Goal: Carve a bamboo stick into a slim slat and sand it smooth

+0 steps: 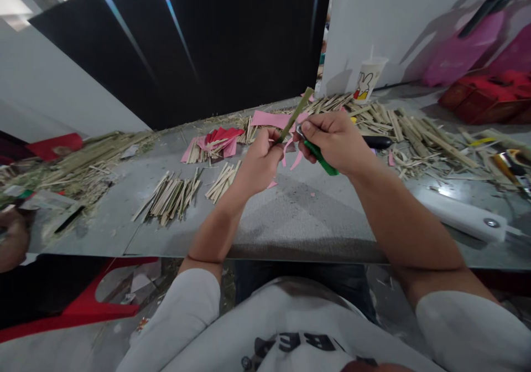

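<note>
A flat greenish bamboo strip (pixel 299 110) slants up and away from my left hand (pixel 262 159), which pinches its lower end. My right hand (pixel 334 139) is closed round a tool with a ribbed green handle (pixel 321 159). Its short metal end (pixel 299 130) is close beside the strip; whether they touch I cannot tell. Pink paper (pixel 269 119) lies behind my hands, and curled pink pieces hang or lie between them. Left of my left hand are a small bundle of thin sticks (pixel 222 182) and a larger pile of sticks (pixel 170 197).
Split bamboo pieces (pixel 415 131) heap up at the right, near a paper cup with a straw (pixel 369 78). A white power strip (pixel 460 214) lies at the front right. Red and pink paper (pixel 215 141) sits back left. Another person's hand (pixel 14 239) shows at the far left.
</note>
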Motion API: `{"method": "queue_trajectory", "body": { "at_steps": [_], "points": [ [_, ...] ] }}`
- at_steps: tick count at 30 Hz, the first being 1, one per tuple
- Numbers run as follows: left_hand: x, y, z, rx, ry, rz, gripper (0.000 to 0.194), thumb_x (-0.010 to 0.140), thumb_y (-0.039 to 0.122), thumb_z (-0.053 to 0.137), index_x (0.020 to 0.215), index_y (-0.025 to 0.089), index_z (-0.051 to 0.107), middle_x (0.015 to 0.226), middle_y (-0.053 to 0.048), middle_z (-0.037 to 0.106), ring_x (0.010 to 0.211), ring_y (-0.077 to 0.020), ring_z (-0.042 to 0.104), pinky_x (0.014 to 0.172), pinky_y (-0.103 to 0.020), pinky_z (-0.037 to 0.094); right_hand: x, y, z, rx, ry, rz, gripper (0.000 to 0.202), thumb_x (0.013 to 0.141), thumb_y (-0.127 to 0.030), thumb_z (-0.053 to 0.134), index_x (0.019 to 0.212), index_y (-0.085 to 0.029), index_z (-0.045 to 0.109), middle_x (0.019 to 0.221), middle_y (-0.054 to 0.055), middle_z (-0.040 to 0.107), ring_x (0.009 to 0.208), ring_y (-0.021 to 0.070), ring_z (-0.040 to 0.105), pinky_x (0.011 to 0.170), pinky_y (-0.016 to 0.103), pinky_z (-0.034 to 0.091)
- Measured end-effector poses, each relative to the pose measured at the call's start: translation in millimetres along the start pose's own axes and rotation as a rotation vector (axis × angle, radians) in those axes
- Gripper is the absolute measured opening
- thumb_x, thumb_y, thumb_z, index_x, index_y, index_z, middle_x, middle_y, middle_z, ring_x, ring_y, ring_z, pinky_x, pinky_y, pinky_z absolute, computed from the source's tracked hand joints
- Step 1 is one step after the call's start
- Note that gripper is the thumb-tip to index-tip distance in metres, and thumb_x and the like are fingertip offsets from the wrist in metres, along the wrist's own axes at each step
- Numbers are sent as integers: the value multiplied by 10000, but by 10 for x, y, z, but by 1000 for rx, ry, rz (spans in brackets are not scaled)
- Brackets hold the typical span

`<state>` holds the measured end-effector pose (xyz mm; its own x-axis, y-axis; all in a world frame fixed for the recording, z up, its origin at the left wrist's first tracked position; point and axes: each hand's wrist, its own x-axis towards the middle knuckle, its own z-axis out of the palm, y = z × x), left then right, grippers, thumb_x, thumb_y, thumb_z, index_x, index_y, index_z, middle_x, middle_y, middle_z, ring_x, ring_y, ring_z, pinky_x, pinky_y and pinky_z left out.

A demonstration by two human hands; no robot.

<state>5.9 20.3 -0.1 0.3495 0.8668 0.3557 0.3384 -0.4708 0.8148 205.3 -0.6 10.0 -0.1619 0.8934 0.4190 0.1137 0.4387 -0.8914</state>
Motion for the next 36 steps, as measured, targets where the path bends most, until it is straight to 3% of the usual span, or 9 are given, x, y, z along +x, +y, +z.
{"method": "queue_trajectory", "body": {
  "at_steps": [2, 4, 9, 12, 17, 21, 24, 29, 36],
  "points": [
    [14, 34, -1, -193, -55, -127, 196, 1001, 84, 479, 1006, 272, 423, 706, 60, 492, 552, -109, 406, 549, -287, 335, -29, -55, -10, -41, -94, 9, 563, 1162, -478, 717, 678, -212, 609, 594, 22, 617, 486, 116, 516, 494, 304, 397],
    [-1, 77, -12, -282, -81, -165, 241, 948, 42, 491, 994, 269, 424, 702, 70, 470, 531, -95, 359, 526, -281, 289, -59, -100, -5, -76, -159, 22, 544, 1154, -439, 741, 679, -206, 612, 585, 19, 620, 491, 113, 541, 501, 297, 397],
    [-107, 145, -46, -202, -177, -6, 291, 939, 53, 611, 1020, 265, 428, 843, 37, 623, 735, -117, 616, 692, -299, 505, -125, -141, 54, -179, -171, -26, 463, 1156, -251, 687, 698, -199, 646, 620, 14, 647, 513, 115, 562, 520, 296, 399],
    [-140, 141, -56, -180, -216, 65, 303, 1003, 141, 681, 1024, 269, 407, 911, 24, 611, 779, -125, 632, 739, -324, 534, -149, -146, 77, -184, -159, 1, 463, 1140, -203, 680, 679, -202, 631, 610, 10, 628, 492, 113, 529, 504, 302, 371],
    [-115, 91, -47, -42, -124, 175, 354, 991, 135, 740, 974, 264, 410, 876, 47, 436, 721, -111, 432, 666, -317, 389, -147, -144, 88, -229, -151, 48, 498, 1136, -149, 641, 645, -199, 580, 541, -9, 558, 453, 93, 445, 477, 302, 313],
    [-105, 36, 8, 27, -20, 163, 370, 941, 97, 765, 975, 259, 434, 819, 63, 463, 697, -111, 414, 655, -313, 340, -116, -111, 119, -211, -149, 2, 456, 1106, -123, 641, 661, -193, 571, 560, -13, 559, 482, 89, 442, 475, 293, 297],
    [-98, 0, 43, 85, 86, 150, 380, 903, 89, 791, 973, 257, 457, 764, 74, 485, 657, -108, 422, 637, -320, 303, -106, -80, 167, -226, -76, -40, 425, 1067, -79, 635, 662, -190, 571, 565, -18, 544, 507, 93, 432, 495, 296, 297],
    [-68, -24, 22, 154, 189, 194, 420, 912, 234, 881, 909, 247, 462, 724, 80, 495, 640, -101, 432, 639, -326, 303, -113, -60, 222, -244, 55, -105, 449, 1056, -49, 583, 631, -191, 552, 553, -17, 522, 515, 93, 410, 502, 298, 287],
    [-70, -68, 14, 35, 102, 185, 443, 896, 320, 928, 1006, 253, 503, 759, 84, 551, 665, -106, 494, 644, -314, 377, -58, 13, 140, -92, -179, -14, 476, 1114, -143, 633, 651, -203, 545, 522, -30, 514, 459, 89, 390, 469, 293, 280]
  ]
}}
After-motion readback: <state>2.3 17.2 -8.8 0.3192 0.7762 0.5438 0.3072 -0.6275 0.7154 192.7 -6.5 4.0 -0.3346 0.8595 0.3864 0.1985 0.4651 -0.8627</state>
